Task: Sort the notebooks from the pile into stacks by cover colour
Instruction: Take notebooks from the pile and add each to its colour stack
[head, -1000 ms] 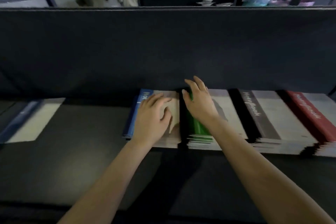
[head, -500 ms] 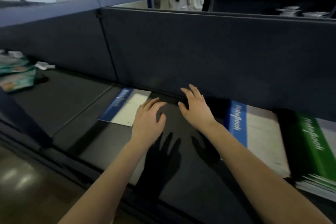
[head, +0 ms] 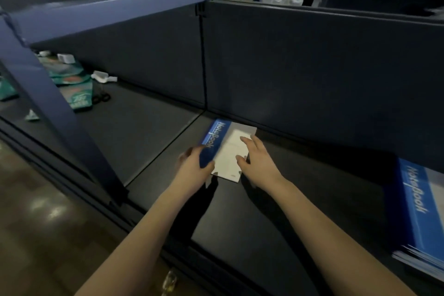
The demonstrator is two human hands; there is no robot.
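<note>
In the head view, our left hand (head: 192,168) gripped the blue spine edge of a notebook (head: 229,151), thumb on top. Our right hand (head: 260,163) rested on its white cover, fingers straight. The notebook was on the shelf (head: 300,199), its far end near the panel (head: 312,67), well apart from the blue stack (head: 418,211) at the right.

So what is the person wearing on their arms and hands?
Nothing that shows. The left hand and the right hand have no gloves, and no rings, watch or bracelet can be seen. No sleeves show either: both arms are uncovered right down to the bottom of the picture.
</note>
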